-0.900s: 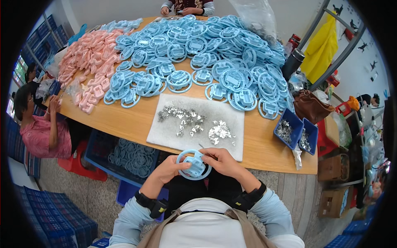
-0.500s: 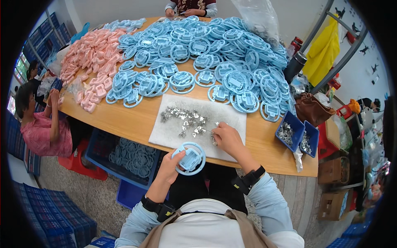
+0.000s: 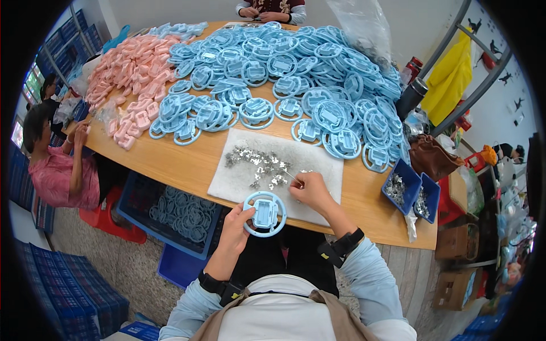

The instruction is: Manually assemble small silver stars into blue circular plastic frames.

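Note:
My left hand [image 3: 234,228] grips a light-blue plastic ring part [image 3: 265,215] by its left side, just off the table's front edge. The part is a round ring with a boxy recess in its middle, facing up. Over a white foam-like mat [image 3: 227,184], my right hand [image 3: 310,190] is pinched on a thin metal tool [image 3: 289,175], perhaps tweezers, most of it hidden by the fingers. Its tip lies close to small silvery metal pieces [image 3: 263,166] scattered across the mat.
A large heap of blue ring parts [image 3: 327,113] covers the table's back, with pink plastic parts [image 3: 128,74] at left. Two blue bins [image 3: 401,187] of metal pieces stand at right. A blue crate [image 3: 165,213] sits below left. Other people work at left and far side.
The ring part in my left hand has turned to face up more squarely. My right hand has moved slightly, the tool's tip now nearer the scattered metal pieces.

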Motion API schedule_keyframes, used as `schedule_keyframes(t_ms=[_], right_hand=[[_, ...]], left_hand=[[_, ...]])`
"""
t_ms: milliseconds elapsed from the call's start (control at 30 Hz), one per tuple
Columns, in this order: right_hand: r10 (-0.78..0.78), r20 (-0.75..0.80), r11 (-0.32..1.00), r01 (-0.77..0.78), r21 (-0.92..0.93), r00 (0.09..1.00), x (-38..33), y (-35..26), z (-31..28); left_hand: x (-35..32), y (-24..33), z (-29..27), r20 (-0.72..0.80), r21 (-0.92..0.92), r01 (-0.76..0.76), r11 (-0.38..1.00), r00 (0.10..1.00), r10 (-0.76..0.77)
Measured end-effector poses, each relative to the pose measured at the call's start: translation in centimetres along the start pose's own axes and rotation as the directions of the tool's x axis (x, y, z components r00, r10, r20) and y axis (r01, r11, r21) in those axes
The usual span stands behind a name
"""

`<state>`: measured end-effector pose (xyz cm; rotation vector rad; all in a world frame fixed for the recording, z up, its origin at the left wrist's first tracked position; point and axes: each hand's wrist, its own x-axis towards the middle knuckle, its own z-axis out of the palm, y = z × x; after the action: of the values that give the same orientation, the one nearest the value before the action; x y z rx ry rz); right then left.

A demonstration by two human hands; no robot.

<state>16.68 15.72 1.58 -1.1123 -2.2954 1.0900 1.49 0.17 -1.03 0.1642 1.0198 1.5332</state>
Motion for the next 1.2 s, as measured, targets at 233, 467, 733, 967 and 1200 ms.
schedule_keyframes(t_ms=[233,467,733,967,1200], right_hand=[[-0.035,-0.146,0.994,0.02,-0.104,0.989,-0.7,-0.2,1.4],[-0.262,0.077,0.951,0.27,-0.149,0.962,-1.4,-0.2,1.1],[-0.289,0.083,0.938,0.3,-0.175,0.954,-1.0,0.0,1.1],[-0.179,-0.078,0.958,0.192,0.212,0.981,-1.8,-2.5,2.4],[-0.358,-0.191,0.932,0.362,-0.013,0.914,-2.2,-2.3,3.8]], left_hand=[[-0.4,0.1,-0.5,-0.053,0.044,-0.073,0.996,0.996,0.075],[-0.5,0.7,-0.2,-0.001,0.096,-0.065,0.993,0.998,0.065],[0.0,0.2,1.0,0.047,0.031,-0.033,0.999,0.998,0.031],[0.9,-0.8,1.8,0.102,0.023,0.013,1.0,0.995,-0.015],[1.4,-1.2,1.6,0.087,0.051,-0.002,0.999,0.996,-0.003]])
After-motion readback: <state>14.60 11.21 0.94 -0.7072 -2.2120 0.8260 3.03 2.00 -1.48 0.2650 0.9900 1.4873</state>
